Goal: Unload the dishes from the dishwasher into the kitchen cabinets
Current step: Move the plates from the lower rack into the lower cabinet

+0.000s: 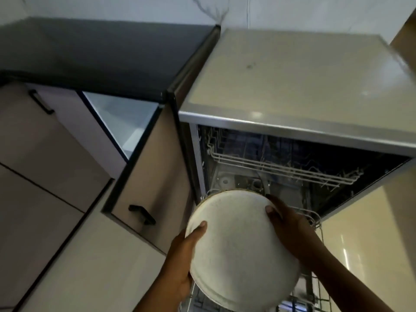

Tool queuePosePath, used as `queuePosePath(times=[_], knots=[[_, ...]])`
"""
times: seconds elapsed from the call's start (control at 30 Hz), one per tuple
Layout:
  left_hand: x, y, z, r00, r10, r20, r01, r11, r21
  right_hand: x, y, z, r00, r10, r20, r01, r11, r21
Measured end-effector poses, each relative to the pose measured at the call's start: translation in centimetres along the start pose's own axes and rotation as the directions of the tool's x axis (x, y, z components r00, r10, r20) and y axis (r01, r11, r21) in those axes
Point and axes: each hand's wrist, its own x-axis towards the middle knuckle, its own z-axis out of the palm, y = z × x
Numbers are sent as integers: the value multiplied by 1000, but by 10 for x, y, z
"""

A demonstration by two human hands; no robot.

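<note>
2 hands grip 1 white plate [242, 248] above the dishwasher's [292, 91] pulled-out lower rack [313, 218]: left hand [183, 257] and right hand [292, 228] curl closed on opposite rims, likely steadying it for the open cabinet [126, 122] at left.

A: What colour is the plate [240, 248]?

B: Off-white, plain, with faint speckling and a thin brownish line on its top edge.

A: And the dishwasher [292, 86]?

B: Its top is pale cream-grey with one small dark spot and a silver-grey front edge. The inside is dark, and the upper rack [281, 165] is white wire.

A: The cabinets?

B: The door [148, 176] is beige, edged in black, with a black handle [141, 213]. The drawer fronts [45, 165] at the left are a duller beige-brown, also with a black handle. The open cabinet [126, 124] is white inside.

A: The counter [101, 57]?

B: Plain dark grey, nearly black. The wall [135, 7] is white with a thin grey veined streak.
</note>
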Motion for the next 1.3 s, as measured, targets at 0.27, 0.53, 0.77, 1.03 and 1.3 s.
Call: queuePosePath(times=[0.27, 0.53, 0.77, 1.03, 1.3], knots=[[-97, 133, 17, 988, 149, -47, -152, 986, -64, -44, -107, -112, 993, -120, -3, 113, 927, 359], [-204, 262, 17, 915, 403, 1, -400, 909, 116, -89, -227, -201, 984, -170, -61, 179, 877, 447], [-256, 320, -20, 870, 492, -25, -487, 868, 99, -125, -305, -222, 978, -166, -130, 209, 840, 500], [-259, 367, -100, 843, 538, 15, -538, 841, 52, -113, -380, -169, 955, -233, -185, 294, 843, 450], [-208, 420, -232, 879, 477, -22, -476, 879, 33, -89, -490, -75, 968, -143, -207, 239, 783, 574]])
